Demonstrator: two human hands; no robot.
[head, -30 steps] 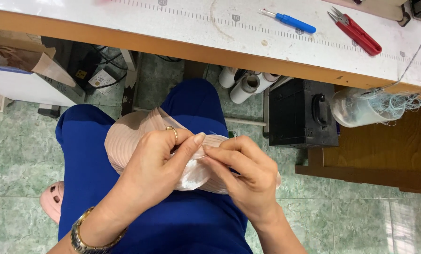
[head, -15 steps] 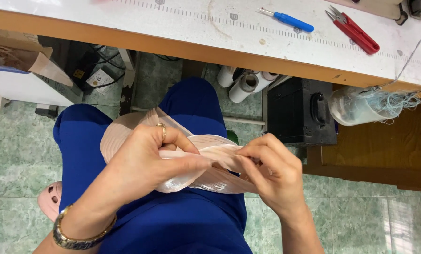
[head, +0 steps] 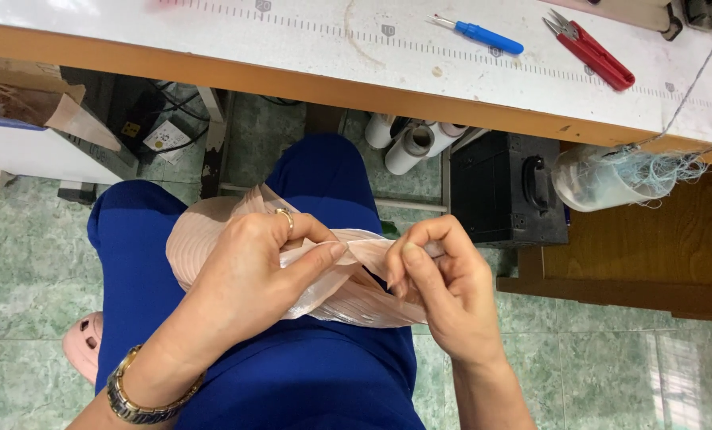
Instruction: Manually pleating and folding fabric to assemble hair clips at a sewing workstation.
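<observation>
My left hand grips the pink fabric over my lap — thumb pressed along its folds. My right hand pinches the same fabric just beside it, fingers closed tight. On the desk, near its front edge, lie a blue tool and red snips.

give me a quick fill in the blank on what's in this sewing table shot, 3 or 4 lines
1. Both hands, left hand and right hand, hold a pleated piece of pale ____ fabric.
2. The left hand wears a ring and, at the wrist, a metal ____.
3. On the table, the seam ripper has a ____ handle.
4. Right of it lie thread snips coloured ____.

Missing words: pink; watch; blue; red
</observation>
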